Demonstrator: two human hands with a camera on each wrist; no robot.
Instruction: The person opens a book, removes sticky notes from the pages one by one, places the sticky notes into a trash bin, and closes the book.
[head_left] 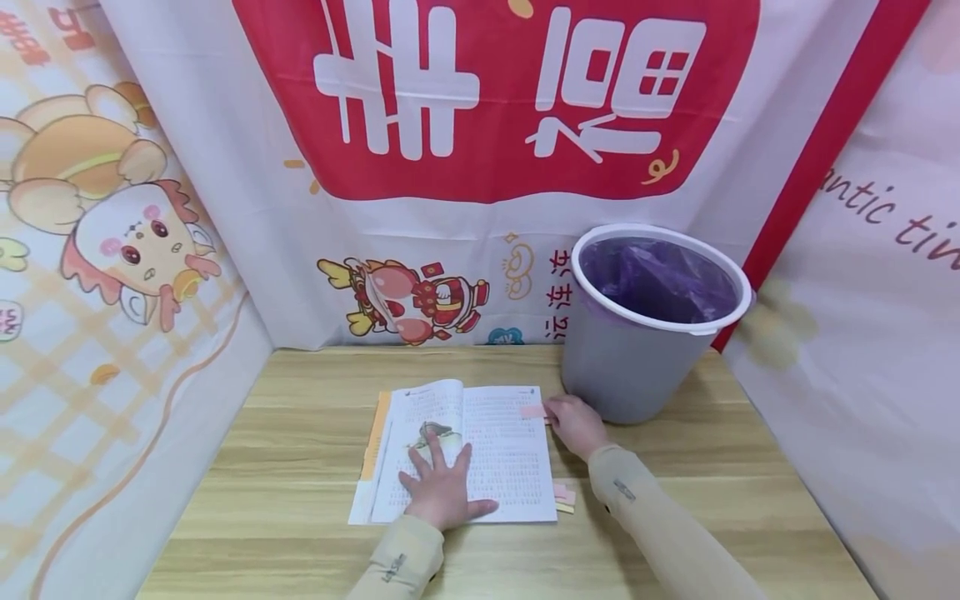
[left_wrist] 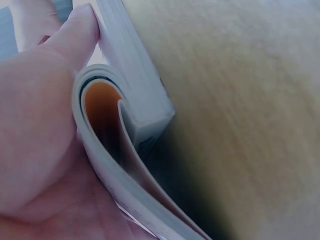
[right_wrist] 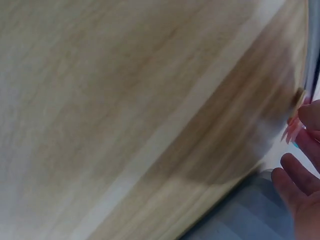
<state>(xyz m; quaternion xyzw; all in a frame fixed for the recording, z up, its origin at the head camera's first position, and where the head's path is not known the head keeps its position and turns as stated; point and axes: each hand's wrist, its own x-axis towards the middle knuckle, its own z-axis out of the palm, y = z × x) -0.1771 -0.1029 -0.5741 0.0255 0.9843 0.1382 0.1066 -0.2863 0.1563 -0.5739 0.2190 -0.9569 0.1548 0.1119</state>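
Observation:
An open book (head_left: 510, 467) with printed text and a small picture lies on the wooden table. My left hand (head_left: 441, 493) rests on it with fingers spread over the left page and the thumb reaching onto the right one. In the left wrist view the palm and thumb lie against the curved pages (left_wrist: 127, 65). At the book's right edge my right hand (head_left: 577, 427) pinches the outer end of a pink sticky tab (head_left: 533, 412). Lower on that edge stick out another pink tab (head_left: 564, 492) and a yellow one (head_left: 565, 507).
A grey bin (head_left: 622, 367) with a purple liner (head_left: 660, 279) stands behind and right of the book, close to my right hand. Printed cloth (head_left: 450, 225) hangs along the back and both sides of the table (head_left: 292, 467).

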